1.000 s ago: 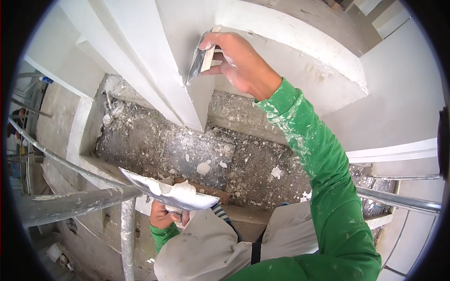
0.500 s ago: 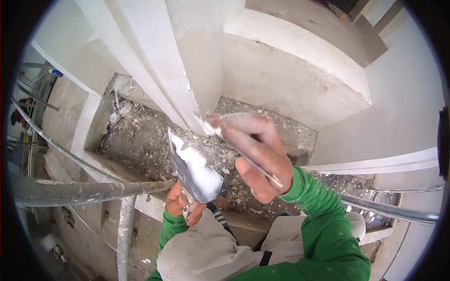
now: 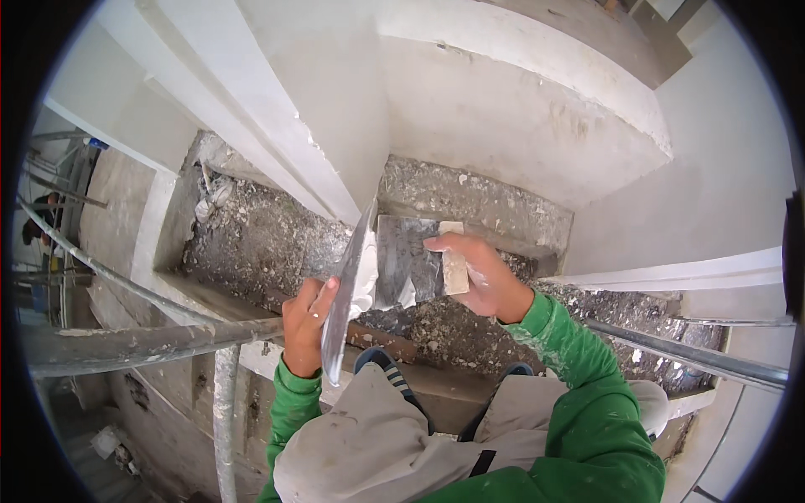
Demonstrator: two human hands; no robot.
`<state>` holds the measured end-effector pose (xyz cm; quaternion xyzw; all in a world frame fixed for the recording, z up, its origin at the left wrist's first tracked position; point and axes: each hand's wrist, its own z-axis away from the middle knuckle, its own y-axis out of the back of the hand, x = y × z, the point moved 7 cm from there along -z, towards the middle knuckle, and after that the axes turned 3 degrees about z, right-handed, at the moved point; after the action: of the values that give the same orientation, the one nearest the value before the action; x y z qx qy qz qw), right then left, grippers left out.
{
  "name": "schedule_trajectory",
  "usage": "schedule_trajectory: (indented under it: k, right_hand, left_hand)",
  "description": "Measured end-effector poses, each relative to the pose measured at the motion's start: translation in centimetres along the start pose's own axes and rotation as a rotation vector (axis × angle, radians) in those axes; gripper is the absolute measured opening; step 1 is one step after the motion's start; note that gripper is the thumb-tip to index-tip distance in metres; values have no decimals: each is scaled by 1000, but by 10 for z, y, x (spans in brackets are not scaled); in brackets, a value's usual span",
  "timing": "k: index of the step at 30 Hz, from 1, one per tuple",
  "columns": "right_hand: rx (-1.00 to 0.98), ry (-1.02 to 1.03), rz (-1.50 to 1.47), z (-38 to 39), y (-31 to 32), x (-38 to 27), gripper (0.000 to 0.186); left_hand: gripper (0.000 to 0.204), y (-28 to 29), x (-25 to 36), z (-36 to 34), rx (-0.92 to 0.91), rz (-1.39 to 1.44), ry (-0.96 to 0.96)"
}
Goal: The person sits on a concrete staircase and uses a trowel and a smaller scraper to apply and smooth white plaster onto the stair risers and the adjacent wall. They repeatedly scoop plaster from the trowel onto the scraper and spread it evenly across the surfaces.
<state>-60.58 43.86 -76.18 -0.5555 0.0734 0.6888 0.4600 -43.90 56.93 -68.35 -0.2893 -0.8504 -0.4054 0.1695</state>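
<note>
Frame center: one flat steel trowel w/ pale wooden handle, gripped by the right hand, fingers wrapped on the handle, its blade edge meeting white plaster on one metal hawk. The left hand holds the hawk tilted on edge, fingers curled behind it. Around: two green sleeves, two scaffold pipes at left, rubble-strewn ledge upper left, white wall above.
</note>
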Motion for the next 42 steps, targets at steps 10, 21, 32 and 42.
schedule_trajectory:
  k: [10, 21, 32, 42]
  right_hand:
    - [46, 104, -198, 52, -13, -72, 15]
    - [-188, 1530, 576, 92, -57, -82, 57]
    - [62, 215, -274, -5, 58, -38, 25]
    - [241, 38, 121, -65, 67, 100, 21]
  left_hand:
    - [43, -40, -56, 56, -156, -173, -75]
    - [35, -95, 33, 55, -531, 2316, 932]
    - [18, -81, 2, 29, -826, 1106, 341]
    - [19, -102, 17, 60, -948, 1027, 395]
